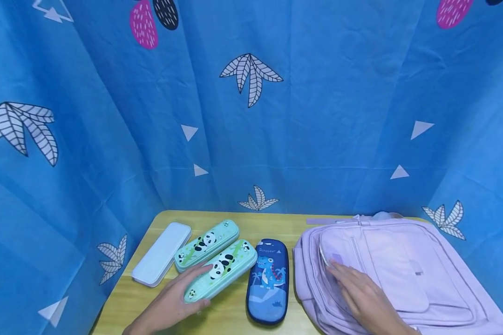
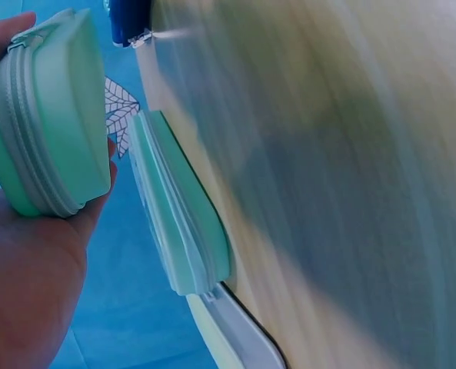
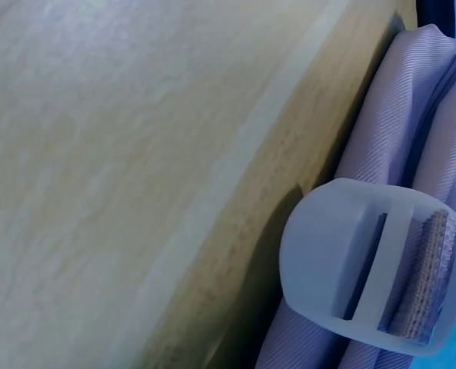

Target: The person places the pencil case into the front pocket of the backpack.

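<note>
In the head view my left hand (image 1: 178,293) grips a mint-green pencil case (image 1: 222,270) printed with pandas, fingers along one long side and thumb at its near end. The left wrist view shows this zipped case (image 2: 54,115) raised off the table. Behind it lies a second panda case (image 1: 207,244), partly overlapped in the head view. My right hand (image 1: 362,293) holds the edge of the front pocket on a pale lilac backpack (image 1: 440,260), its fingertips at the pocket's pale rim; the thumb is hidden.
A dark blue dinosaur pencil case (image 1: 268,281) lies between the hands. At the far left is a white case (image 1: 161,253). The backpack's plastic strap buckle (image 3: 327,254) sits near the table's front in the right wrist view. A blue curtain (image 1: 251,139) hangs behind the wooden table (image 1: 125,307).
</note>
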`<state>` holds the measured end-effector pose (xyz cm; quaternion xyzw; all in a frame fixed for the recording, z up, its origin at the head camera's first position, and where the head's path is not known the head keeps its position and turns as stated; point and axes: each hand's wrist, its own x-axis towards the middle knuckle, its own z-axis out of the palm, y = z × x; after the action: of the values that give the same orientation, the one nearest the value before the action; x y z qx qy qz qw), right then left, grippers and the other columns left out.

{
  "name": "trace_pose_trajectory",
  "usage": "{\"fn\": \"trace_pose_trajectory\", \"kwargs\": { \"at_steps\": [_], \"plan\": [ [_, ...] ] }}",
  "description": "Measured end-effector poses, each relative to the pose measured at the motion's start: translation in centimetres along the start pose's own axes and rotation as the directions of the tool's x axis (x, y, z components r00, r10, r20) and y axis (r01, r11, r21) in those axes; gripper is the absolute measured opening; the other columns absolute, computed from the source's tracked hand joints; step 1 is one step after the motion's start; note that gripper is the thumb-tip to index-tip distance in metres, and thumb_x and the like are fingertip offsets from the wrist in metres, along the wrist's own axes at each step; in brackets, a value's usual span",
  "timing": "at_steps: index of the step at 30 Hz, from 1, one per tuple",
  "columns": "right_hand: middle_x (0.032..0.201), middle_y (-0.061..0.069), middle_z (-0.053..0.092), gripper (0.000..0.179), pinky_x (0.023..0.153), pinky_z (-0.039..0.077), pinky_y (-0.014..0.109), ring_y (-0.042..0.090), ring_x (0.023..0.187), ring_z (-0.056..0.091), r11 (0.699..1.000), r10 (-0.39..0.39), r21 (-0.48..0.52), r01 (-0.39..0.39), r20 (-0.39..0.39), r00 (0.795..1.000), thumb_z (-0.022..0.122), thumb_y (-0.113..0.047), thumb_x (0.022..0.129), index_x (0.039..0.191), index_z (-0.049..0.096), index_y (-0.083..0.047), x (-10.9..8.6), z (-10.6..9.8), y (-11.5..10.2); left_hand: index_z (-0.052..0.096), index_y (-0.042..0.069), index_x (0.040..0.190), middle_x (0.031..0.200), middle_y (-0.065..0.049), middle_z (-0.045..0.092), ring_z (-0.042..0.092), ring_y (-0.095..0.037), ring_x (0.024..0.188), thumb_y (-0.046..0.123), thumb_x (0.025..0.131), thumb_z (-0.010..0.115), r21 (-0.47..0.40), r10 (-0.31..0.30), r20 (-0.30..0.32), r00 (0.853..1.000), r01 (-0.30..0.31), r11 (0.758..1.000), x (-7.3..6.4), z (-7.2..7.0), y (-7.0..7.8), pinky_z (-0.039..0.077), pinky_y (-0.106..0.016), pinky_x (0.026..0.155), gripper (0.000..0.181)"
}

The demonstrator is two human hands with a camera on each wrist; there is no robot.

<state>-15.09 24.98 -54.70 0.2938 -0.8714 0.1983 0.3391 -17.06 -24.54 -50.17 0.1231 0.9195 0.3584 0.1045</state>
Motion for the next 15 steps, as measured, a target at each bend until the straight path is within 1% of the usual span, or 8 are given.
{"fn": "trace_pose_trajectory", "kwargs": {
  "at_steps": [1,3,4,6,8,10,12,15],
  "plan": [
    [0.14,0.014,0.075,0.046,0.131,0.02,0.013,0.033,0.12,0.071,1.0,-0.012,-0.006,0.012,-0.006,1.0,0.073,-0.004,0.094,0.141,0.073,-0.006,0.1,0.1,0.1,0.048,0.055,0.155,0.172,-0.007,0.045,0.043,-0.044,0.157,0.049,0.092,0.087,-0.006,0.002,0.001,1.0,-0.002,1.0,0.1,0.0,0.1,0.037,-0.074,0.121,0.074],
    [0.138,0.015,0.075,0.036,0.133,0.018,0.016,0.035,0.118,0.072,0.999,-0.041,-0.021,0.041,-0.007,0.999,0.066,-0.016,0.106,0.139,0.073,-0.004,0.0,0.4,0.2,0.048,0.056,0.155,0.172,-0.007,0.045,0.043,-0.045,0.157,0.049,0.092,0.087,-0.005,0.001,0.003,1.0,-0.001,1.0,0.2,0.0,0.3,0.037,-0.075,0.12,0.074],
    [0.138,0.015,0.075,0.036,0.134,0.017,0.017,0.034,0.118,0.073,0.998,-0.053,-0.032,0.053,-0.005,0.999,0.06,-0.023,0.111,0.138,0.073,-0.004,0.0,0.5,0.2,0.048,0.055,0.155,0.172,-0.007,0.045,0.042,-0.045,0.157,0.049,0.092,0.087,-0.005,0.005,0.003,1.0,-0.005,1.0,0.1,0.0,0.3,0.037,-0.076,0.12,0.074],
    [0.137,0.014,0.076,0.047,0.135,0.014,0.018,0.033,0.117,0.073,0.996,-0.069,-0.062,0.069,0.003,0.998,0.048,-0.039,0.117,0.137,0.074,-0.005,-0.2,0.8,0.2,0.049,0.054,0.155,0.172,-0.007,0.045,0.042,-0.046,0.157,0.05,0.092,0.086,0.008,0.017,0.002,1.0,-0.017,1.0,0.1,0.0,0.4,0.037,-0.076,0.12,0.074],
    [0.137,0.013,0.076,0.059,0.135,0.011,0.019,0.031,0.117,0.073,0.991,-0.083,-0.1,0.084,0.013,0.996,0.038,-0.05,0.118,0.136,0.075,-0.007,-0.5,1.1,0.2,0.05,0.053,0.156,0.172,-0.008,0.045,0.042,-0.047,0.157,0.05,0.092,0.086,0.019,0.027,0.009,1.0,-0.027,0.999,0.1,0.1,0.3,0.038,-0.077,0.119,0.073],
    [0.137,0.012,0.076,0.064,0.135,0.011,0.019,0.029,0.117,0.073,0.988,-0.091,-0.125,0.092,0.011,0.996,0.034,-0.055,0.117,0.134,0.075,-0.009,-0.8,1.3,0.3,0.05,0.052,0.156,0.172,-0.008,0.045,0.042,-0.047,0.157,0.051,0.092,0.085,0.021,0.037,0.018,0.999,-0.038,0.999,0.2,0.2,0.3,0.038,-0.077,0.118,0.073],
    [0.138,0.012,0.076,0.064,0.135,0.011,0.018,0.028,0.118,0.071,0.986,-0.091,-0.142,0.092,0.015,0.996,0.032,-0.055,0.117,0.135,0.075,-0.011,-0.9,1.5,0.3,0.051,0.052,0.156,0.172,-0.008,0.046,0.042,-0.047,0.157,0.052,0.092,0.084,0.02,0.041,0.029,0.999,-0.042,0.999,0.4,0.3,0.4,0.04,-0.077,0.117,0.073],
    [0.14,0.013,0.074,0.056,0.134,0.01,0.016,0.03,0.119,0.07,0.987,-0.073,-0.143,0.076,0.026,0.997,0.032,-0.044,0.117,0.137,0.073,-0.012,-0.7,1.3,0.5,0.05,0.051,0.157,0.172,-0.008,0.045,0.042,-0.047,0.157,0.053,0.092,0.084,0.011,0.046,0.038,0.998,-0.046,0.999,0.9,0.3,0.7,0.039,-0.077,0.118,0.073]
  ]
}}
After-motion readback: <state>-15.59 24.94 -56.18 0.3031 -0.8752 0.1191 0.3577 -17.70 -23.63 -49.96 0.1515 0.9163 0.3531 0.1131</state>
